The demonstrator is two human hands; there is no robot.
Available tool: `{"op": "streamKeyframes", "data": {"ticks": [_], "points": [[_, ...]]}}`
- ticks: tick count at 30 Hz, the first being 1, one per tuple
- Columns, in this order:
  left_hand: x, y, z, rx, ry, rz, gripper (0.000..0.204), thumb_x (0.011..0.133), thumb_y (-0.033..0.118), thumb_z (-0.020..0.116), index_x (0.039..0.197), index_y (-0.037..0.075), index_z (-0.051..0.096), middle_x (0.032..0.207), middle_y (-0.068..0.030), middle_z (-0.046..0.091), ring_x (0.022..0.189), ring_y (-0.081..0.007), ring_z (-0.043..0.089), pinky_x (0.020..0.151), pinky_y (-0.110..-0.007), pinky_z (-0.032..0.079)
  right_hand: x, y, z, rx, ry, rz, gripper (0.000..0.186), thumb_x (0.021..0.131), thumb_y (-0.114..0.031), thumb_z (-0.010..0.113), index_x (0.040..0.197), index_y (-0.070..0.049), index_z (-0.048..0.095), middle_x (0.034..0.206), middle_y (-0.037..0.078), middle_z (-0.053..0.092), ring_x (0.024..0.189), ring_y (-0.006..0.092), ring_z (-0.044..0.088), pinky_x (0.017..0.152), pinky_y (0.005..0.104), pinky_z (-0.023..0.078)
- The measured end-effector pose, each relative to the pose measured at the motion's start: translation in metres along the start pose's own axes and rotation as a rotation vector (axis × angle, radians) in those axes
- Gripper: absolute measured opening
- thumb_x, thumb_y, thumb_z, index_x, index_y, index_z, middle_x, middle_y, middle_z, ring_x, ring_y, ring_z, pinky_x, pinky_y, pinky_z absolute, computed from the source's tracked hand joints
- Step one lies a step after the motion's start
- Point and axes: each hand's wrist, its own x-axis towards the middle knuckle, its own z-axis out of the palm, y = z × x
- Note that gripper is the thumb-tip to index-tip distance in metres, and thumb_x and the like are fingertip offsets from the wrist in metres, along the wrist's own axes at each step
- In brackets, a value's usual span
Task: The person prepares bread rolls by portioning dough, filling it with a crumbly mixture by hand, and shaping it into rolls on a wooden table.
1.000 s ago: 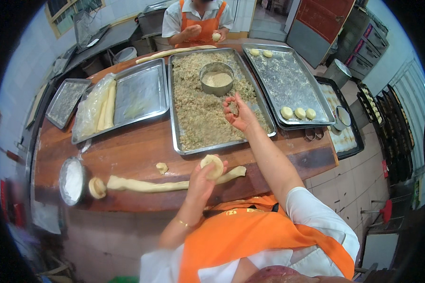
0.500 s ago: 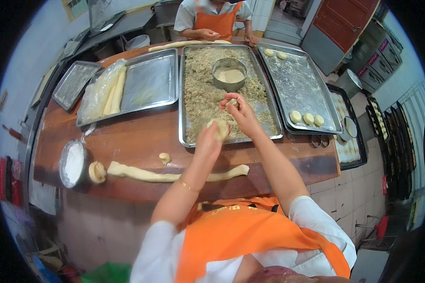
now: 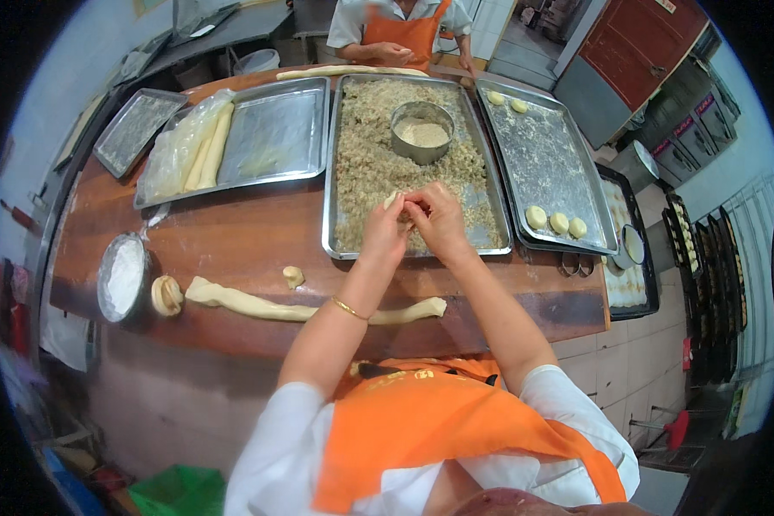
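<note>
Since a second ago, my left hand (image 3: 385, 230) has risen from the dough rope (image 3: 305, 308); with my right hand (image 3: 436, 220) it pinches a dough piece (image 3: 393, 199) over the filling tray (image 3: 328, 181).

The left hand (image 3: 385, 230), with its dough piece (image 3: 392, 199), has been carried from the table edge up over the filling tray (image 3: 344, 215). The right hand (image 3: 437, 219) has been brought against it, both closed around the dough.
</note>
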Motion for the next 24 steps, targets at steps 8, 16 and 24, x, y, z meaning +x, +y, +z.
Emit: {"op": "streamKeyframes", "data": {"ticks": [8, 16, 24], "points": [[-0.007, 0.008, -0.013, 0.06, -0.116, 0.082, 0.025, 0.105, 0.018, 0.048, 0.121, -0.001, 0.055, 0.104, -0.0066, 0.063, 0.09, -0.0139, 0.061, 0.076, -0.03, 0.052, -0.003, -0.021, 0.0, 0.006, -0.072, -0.059, 0.022, 0.08, 0.001, 0.073, 0.101, -0.002, 0.069, 0.093, 0.013, 0.064, 0.08, 0.0281, 0.064, 0.07, 0.036, 0.053], [-0.021, 0.039, 0.006, 0.008, -0.231, -0.001, 0.037, 0.108, 0.029, 0.039, 0.132, 0.005, 0.055, 0.115, -0.0078, 0.063, 0.109, -0.0192, 0.06, 0.092, -0.036, 0.052, 0.007, -0.034, -0.003, 0.048, 0.006, 0.068, 0.028, 0.078, 0.0, 0.075, 0.105, -0.004, 0.068, 0.091, 0.014, 0.063, 0.084, 0.0304, 0.065, 0.074, 0.0373, 0.055], [0.004, 0.017, -0.012, -0.169, -0.12, 0.011, 0.049, 0.107, 0.038, 0.037, 0.116, -0.003, 0.061, 0.109, -0.0114, 0.064, 0.099, -0.0208, 0.063, 0.087, -0.035, 0.052, 0.002, -0.041, 0.014, -0.053, 0.025, -0.059, 0.015, 0.078, -0.006, 0.077, 0.091, -0.005, 0.069, 0.092, 0.01, 0.065, 0.08, 0.0287, 0.065, 0.071, 0.0357, 0.055]]}}
